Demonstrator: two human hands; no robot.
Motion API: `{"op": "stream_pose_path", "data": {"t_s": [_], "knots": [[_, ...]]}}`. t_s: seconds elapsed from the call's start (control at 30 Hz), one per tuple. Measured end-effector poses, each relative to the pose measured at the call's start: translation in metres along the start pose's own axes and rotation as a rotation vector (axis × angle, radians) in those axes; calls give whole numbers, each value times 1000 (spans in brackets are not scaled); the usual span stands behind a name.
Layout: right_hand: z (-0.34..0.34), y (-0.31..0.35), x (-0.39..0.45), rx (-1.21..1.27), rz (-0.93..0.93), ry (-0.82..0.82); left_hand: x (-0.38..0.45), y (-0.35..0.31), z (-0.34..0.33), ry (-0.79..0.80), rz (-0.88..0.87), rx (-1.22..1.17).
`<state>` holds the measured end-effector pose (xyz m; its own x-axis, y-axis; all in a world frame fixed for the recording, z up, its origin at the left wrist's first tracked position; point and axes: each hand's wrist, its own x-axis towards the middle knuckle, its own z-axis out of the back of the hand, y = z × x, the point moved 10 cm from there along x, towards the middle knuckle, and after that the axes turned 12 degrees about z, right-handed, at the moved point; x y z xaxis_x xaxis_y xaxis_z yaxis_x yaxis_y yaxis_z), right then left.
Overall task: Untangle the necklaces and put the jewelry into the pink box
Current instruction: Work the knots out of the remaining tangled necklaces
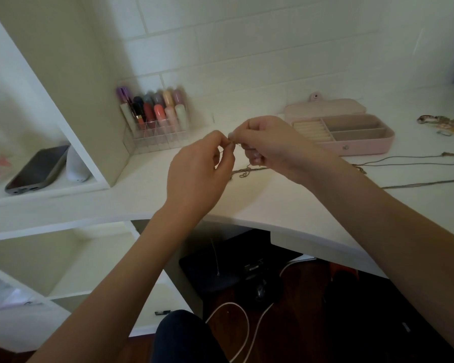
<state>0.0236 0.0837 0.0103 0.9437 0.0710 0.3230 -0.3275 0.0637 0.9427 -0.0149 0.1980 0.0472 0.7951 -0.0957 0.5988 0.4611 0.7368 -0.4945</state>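
Both forearms are reaching in from my side, left hand (pixel 199 169) and right hand (pixel 262 142) pinching a thin necklace chain (pixel 243 172) above the white desk (pixel 273 203). Pink box (pixel 351 146) is sitting open, compartments looking bare. Lipsticks are filling the clear organizer (pixel 155 137). Chain's tangle is too blurry for me.

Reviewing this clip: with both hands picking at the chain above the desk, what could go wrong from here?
1. The left hand and right hand pinch the thin chain close together; pulling apart might tighten the knot.
2. A strand seems to dangle below the desk edge and could snag or slip off.
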Motion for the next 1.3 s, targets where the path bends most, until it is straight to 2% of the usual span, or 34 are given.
{"op": "stream_pose_path", "data": {"t_s": [0.13, 0.23, 0.4, 0.6, 0.8, 0.87, 0.97, 1.0, 1.1, 1.3], "knots": [[0, -5, 0, -114, -26, 54, 2, 2, 1, -1, -6, 44], [1, -1, 2, -127, -9, 60, 10, 16, -1, 48, 119, -85], [4, 15, -1, -481, 134, 159, 21, 30, -17, 278, 312, -255], [-1, 24, -4, -553, 227, 244, 26, 42, -5, 329, 457, -474], [21, 27, 0, -645, 254, 85, 18, 38, 1, 375, 453, -499], [24, 35, -1, -623, 307, 35, 13, 28, -5, 491, 408, -468], [29, 50, -5, -505, 373, -26, -6, 13, -23, 771, 364, -423], [31, 53, -6, -434, 374, -43, -8, 13, -26, 796, 369, -421], [32, 61, -12, -275, 383, -50, 1, 20, -24, 663, 407, -475], [30, 68, -23, -366, 390, -8, 6, 7, -27, 600, 522, -795]]}}
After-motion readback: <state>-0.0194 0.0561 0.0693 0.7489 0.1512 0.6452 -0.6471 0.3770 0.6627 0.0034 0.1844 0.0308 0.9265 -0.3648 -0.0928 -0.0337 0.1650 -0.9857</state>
